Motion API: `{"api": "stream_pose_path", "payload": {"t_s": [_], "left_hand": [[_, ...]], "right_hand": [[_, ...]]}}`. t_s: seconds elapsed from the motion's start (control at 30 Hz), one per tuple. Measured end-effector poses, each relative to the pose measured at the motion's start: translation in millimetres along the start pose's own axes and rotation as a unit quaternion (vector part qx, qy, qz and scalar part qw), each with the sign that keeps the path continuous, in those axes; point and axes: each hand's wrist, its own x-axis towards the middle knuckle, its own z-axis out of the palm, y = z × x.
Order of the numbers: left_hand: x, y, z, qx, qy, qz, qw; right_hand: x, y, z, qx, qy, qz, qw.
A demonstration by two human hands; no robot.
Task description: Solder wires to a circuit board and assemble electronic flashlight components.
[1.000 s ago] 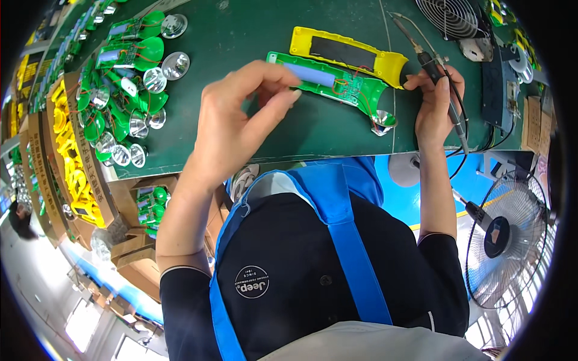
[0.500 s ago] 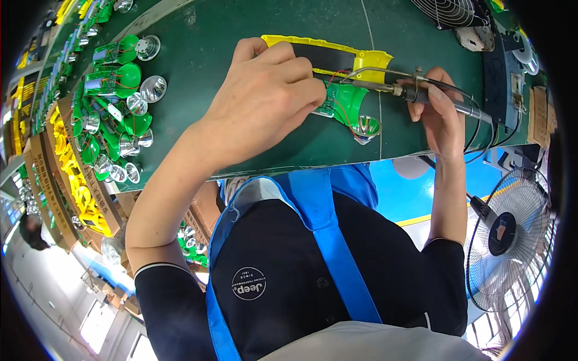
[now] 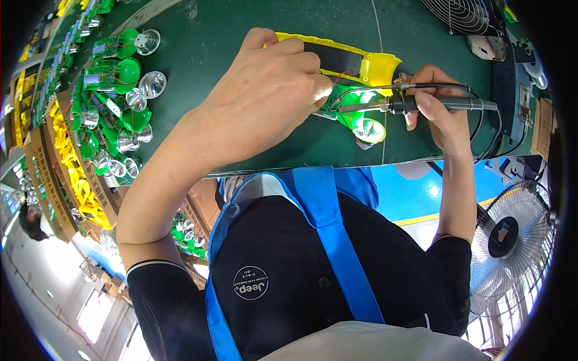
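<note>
The left hand (image 3: 271, 90) covers most of the green torch (image 3: 355, 117) near the bench's (image 3: 241, 24) front edge, pinning it; the right hand (image 3: 436, 111) grips an iron (image 3: 415, 105), its tip at the hidden wiring.

The left hand (image 3: 265, 96) presses down on a green flashlight half (image 3: 352, 111) lying on the green mat (image 3: 241, 30), fingers curled over its circuit board. The right hand (image 3: 436, 108) grips a soldering iron (image 3: 421, 105), its tip at the board. Just beyond lies a yellow flashlight body (image 3: 349, 60). Far left, green parts and silver reflectors (image 3: 120, 102) are heaped. A fan (image 3: 512, 240) stands near right.
</note>
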Motion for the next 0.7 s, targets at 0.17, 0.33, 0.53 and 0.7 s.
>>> {"api": "stream_pose_path", "payload": {"t_s": [0.17,0.33,0.53,0.7], "left_hand": [[0.1,-0.8,1.1,-0.003,0.004,0.0,1.0],[1.5,-1.5,-1.0,-0.008,-0.006,0.001,1.0],[2.2,-2.5,-0.4,-0.028,-0.005,-0.008,1.0],[2.2,-1.9,0.9,-0.019,0.003,-0.009,1.0]], "right_hand": [[-0.9,3.4,2.1,-0.005,0.0,-0.012,1.0],[-2.0,3.8,2.1,0.002,-0.001,-0.005,1.0],[-2.6,3.9,-0.9,-0.008,-0.013,0.008,1.0],[-5.3,9.7,-3.0,0.007,0.02,-0.034,0.999]]}}
